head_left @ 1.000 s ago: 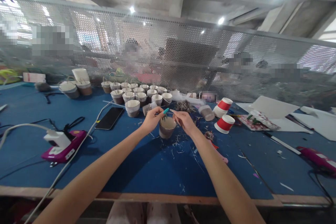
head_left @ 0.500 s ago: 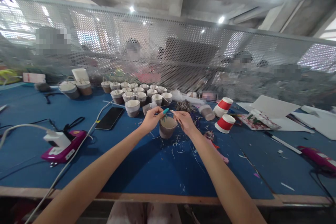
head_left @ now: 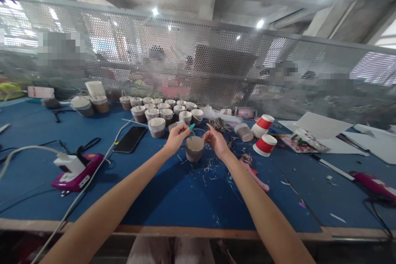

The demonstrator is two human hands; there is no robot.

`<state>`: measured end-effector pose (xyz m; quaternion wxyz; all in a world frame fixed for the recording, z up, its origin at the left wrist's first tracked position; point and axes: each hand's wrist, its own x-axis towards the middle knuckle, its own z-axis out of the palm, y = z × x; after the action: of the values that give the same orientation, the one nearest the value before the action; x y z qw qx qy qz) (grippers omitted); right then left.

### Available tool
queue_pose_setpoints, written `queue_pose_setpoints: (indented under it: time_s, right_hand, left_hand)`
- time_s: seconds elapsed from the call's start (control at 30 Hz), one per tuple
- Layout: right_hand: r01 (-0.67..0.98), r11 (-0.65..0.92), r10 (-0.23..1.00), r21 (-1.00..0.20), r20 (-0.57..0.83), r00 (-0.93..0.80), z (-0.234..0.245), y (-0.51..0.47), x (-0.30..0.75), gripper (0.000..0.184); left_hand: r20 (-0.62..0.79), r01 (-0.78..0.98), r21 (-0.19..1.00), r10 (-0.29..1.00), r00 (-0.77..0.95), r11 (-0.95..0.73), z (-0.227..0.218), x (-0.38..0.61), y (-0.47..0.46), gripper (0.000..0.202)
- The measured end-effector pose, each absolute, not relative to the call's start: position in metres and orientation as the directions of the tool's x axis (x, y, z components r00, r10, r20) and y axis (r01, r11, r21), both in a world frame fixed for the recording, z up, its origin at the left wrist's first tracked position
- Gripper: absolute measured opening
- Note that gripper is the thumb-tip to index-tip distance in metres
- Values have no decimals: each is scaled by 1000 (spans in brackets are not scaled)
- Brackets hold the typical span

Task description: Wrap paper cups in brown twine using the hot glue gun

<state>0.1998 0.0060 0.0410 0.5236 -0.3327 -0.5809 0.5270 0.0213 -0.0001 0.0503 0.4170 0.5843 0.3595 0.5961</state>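
A small grey-brown cup (head_left: 194, 153), wrapped like a little bucket, stands upright on the blue table in front of me. A thin wire-like handle (head_left: 198, 130) arches above its rim. At the rim's left side my left hand (head_left: 178, 137) pinches the handle's end, a teal nail or fingertip cover showing on it. My right hand (head_left: 216, 140) is at the right side of the rim, its fingers bent around the handle's other end and the index finger pointing up. The exact contact of the fingertips is too small to make out.
Several similar handled cups (head_left: 156, 127) stand behind. A black phone (head_left: 130, 139) and a purple power strip (head_left: 77, 173) with cables lie left. Red-and-white paper cups (head_left: 265, 145), a pink tool (head_left: 256, 178) and a glue gun (head_left: 375, 185) are on the right. Fibre scraps surround the cup.
My hands have moved apart from above the cup to either side of its rim. The handle now shows as an arch between them, and the cup has shifted slightly left.
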Motion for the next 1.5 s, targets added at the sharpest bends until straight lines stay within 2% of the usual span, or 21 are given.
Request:
queue_pose_setpoints:
  time_s: [0.27, 0.43, 0.77, 1.1, 1.27, 1.5]
  right_hand:
    - [-115, 281, 925, -953, 301, -231, 40, -1, 199, 50]
    - [-111, 278, 929, -954, 296, -221, 35, -1, 198, 51]
    - [-127, 256, 933, -958, 279, -227, 31, 1, 196, 51]
    - [-196, 227, 930, -954, 272, -248, 37, -3, 199, 52]
    - [-238, 213, 942, -947, 264, -208, 39, -3, 199, 43]
    - [-285, 174, 951, -943, 236, -202, 41, -3, 198, 46]
  left_hand:
    - [304, -152, 946, 947, 107, -286, 45, 19, 8, 47]
    - [237, -187, 961, 958, 161, -206, 47, 21, 4, 40]
    - [128, -262, 962, 978, 164, -81, 46, 25, 4, 46]
    - [130, -180, 979, 968, 217, -91, 50, 21, 2, 40]
    - [159, -169, 978, 959, 234, -121, 47, 20, 4, 39]
    - [213, -130, 975, 929, 301, -181, 43, 9, 14, 33]
